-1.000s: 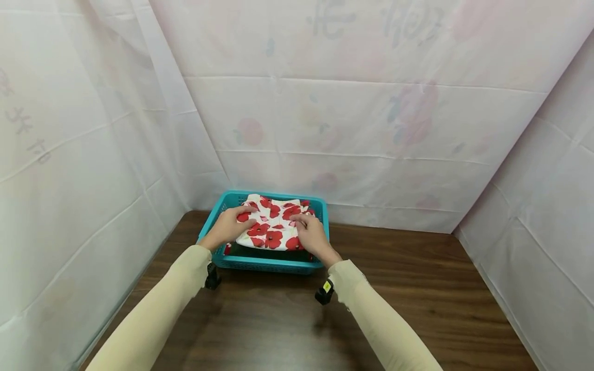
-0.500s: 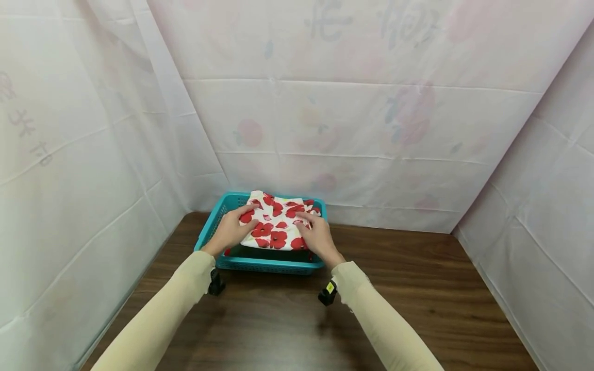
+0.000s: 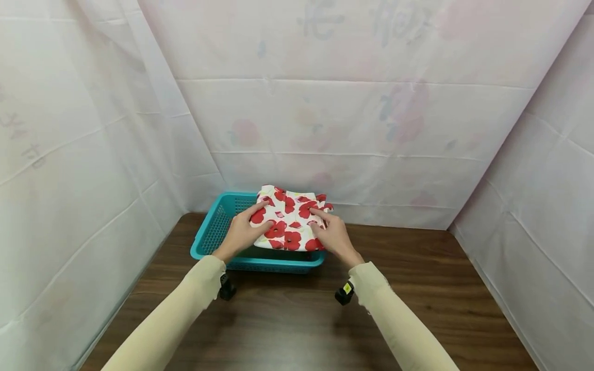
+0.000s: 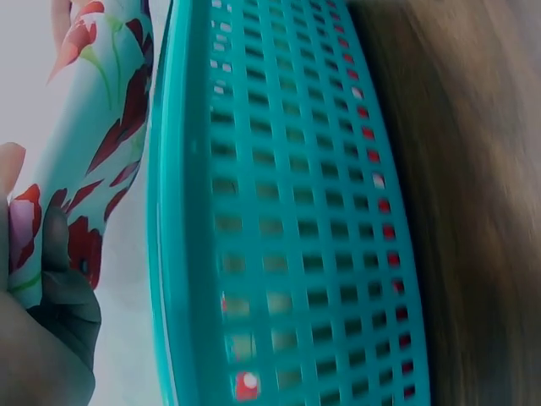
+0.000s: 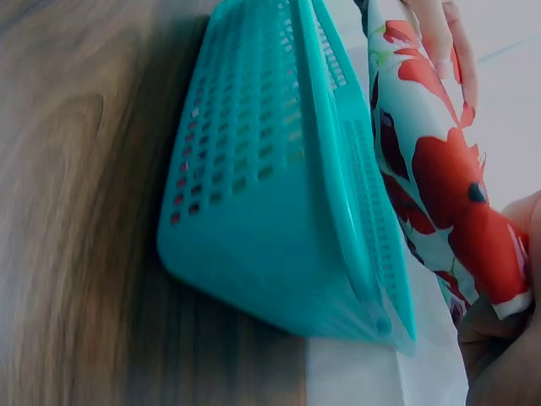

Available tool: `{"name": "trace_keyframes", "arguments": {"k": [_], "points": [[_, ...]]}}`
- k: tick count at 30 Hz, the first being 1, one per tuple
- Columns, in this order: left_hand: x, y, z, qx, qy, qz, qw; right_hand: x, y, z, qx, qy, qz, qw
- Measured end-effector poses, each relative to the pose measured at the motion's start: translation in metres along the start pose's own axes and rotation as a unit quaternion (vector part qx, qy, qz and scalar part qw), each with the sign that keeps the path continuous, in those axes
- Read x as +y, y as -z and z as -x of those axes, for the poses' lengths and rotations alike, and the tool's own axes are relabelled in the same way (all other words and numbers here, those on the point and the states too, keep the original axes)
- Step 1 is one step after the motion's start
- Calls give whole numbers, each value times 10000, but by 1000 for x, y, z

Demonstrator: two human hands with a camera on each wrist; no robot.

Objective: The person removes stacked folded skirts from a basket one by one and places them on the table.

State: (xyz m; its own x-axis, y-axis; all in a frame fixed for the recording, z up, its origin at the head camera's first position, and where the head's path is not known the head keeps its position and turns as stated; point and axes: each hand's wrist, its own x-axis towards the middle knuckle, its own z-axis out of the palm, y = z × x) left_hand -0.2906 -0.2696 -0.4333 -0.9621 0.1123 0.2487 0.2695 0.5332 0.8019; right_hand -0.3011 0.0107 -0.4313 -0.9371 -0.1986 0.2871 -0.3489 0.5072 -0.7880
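A folded white cloth with red flowers point(image 3: 290, 221) is held level between both hands, above the right part of a teal basket point(image 3: 274, 266). The left hand point(image 3: 242, 232) grips the cloth's left edge, thumb on top; in the left wrist view its fingers point(image 4: 72, 309) curl beneath the cloth point(image 4: 101, 127). At the opposite edge, the right hand point(image 3: 336, 238) pinches the cloth, and the right wrist view shows that grip on the flowered fabric point(image 5: 448, 182) above the basket's rim point(image 5: 338, 186). Dark green and red material shows inside the basket, partly hidden by the cloth.
The basket stands on a dark wooden table point(image 3: 417, 288), close to the white printed curtain point(image 3: 371, 118) at the back. More white sheeting hangs at the left point(image 3: 83, 180) and right point(image 3: 547, 206). Both wrists carry small black cameras.
Both hands have carried the flowered cloth to the right and slightly up, so it now overhangs the basket's right rim. More of the basket's left inside shows.
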Motion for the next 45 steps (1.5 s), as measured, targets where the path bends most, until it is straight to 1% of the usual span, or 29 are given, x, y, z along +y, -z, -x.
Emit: {"name": "trace_keyframes", "arguments": {"k": [4, 8, 11, 14, 18, 24, 27, 32, 37, 42, 45], "points": [[6, -8, 2, 63, -112, 114, 9999, 2, 11, 1, 14, -148, 130, 9998], [15, -19, 3, 75, -187, 175, 9996, 5, 22, 4, 40, -168, 287, 9994], [26, -32, 2, 78, -246, 264, 9993, 9, 38, 7, 102, -100, 369, 9992], [39, -47, 1, 66, -369, 368, 9986, 13, 56, 12, 194, -116, 391, 9990], [52, -66, 0, 122, -496, 333, 9981, 20, 75, 19, 249, -191, 461, 9984], [67, -84, -4, 291, -621, 533, 9962, 29, 93, 20, 256, -96, 440, 9987], [74, -92, -5, 308, -694, 617, 9952, 33, 102, 21, 313, -24, 440, 9985], [89, -109, -8, 227, -778, 590, 9950, 43, 122, 26, 405, -27, 509, 9979], [107, -131, -10, 218, -881, 429, 9950, 55, 143, 34, 580, -130, 699, 9958], [122, -155, -7, 174, -889, 247, 9956, 70, 162, 46, 785, -299, 960, 9918], [130, -168, -4, 63, -897, 197, 9958, 79, 176, 56, 878, -394, 1102, 9892]]}}
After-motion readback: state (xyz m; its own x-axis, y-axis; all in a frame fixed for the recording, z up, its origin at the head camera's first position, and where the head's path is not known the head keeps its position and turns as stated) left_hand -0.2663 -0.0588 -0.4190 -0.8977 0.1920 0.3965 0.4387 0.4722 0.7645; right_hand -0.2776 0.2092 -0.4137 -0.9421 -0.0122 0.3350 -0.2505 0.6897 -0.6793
